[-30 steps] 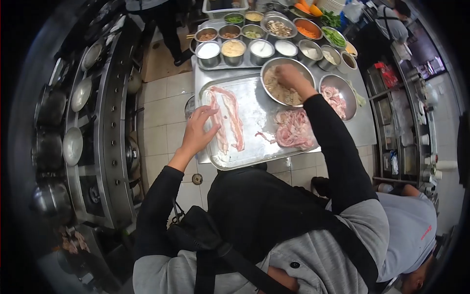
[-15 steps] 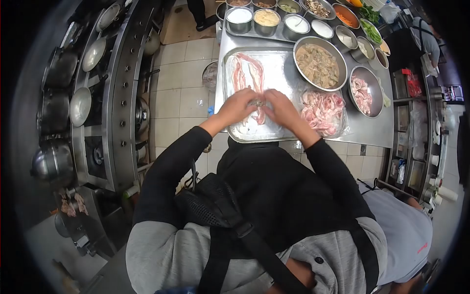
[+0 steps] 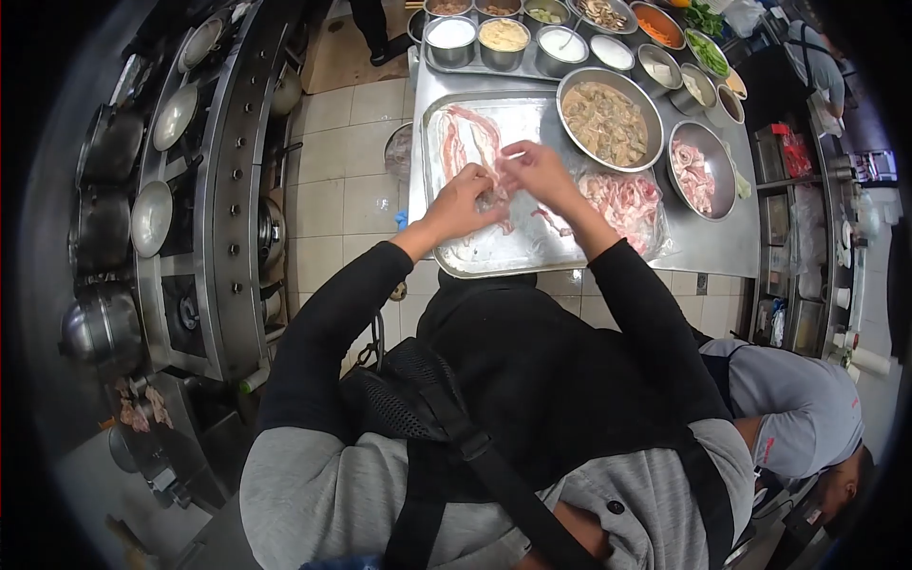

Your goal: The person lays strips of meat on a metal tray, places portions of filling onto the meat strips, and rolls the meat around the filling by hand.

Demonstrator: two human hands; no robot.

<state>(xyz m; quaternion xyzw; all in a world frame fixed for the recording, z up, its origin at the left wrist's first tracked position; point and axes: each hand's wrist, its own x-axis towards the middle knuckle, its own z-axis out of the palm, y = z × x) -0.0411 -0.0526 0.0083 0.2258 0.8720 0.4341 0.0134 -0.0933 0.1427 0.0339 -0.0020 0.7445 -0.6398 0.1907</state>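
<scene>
Long thin slices of fatty raw pork [image 3: 483, 136] lie lengthwise on the left of a shallow metal tray [image 3: 541, 109]. At their near end my left hand [image 3: 461, 204] has its fingers curled round the end of a slice, above the tray. Close beside it, my right hand [image 3: 543, 180] is bent with fingertips closed on the same slice; its index finger is slightly raised. My fingers partly hide the meat between them. A loose scrap of pork lies on the tray under my right wrist.
Right of my hands lie a pile of sliced pork [image 3: 622, 209] on plastic, a bowl of mixed filling [image 3: 608, 119] and a bowl of meat slices [image 3: 695, 171]. Several ingredient tubs [image 3: 503, 43] line the back. Stoves [image 3: 190, 294] stand left; a co-worker [image 3: 798, 408] bends down at right.
My right hand has lifted and shifted slightly away from the tray, its index finger raised. My left hand has turned inward over the meat. The co-worker at right has leaned further into view.
</scene>
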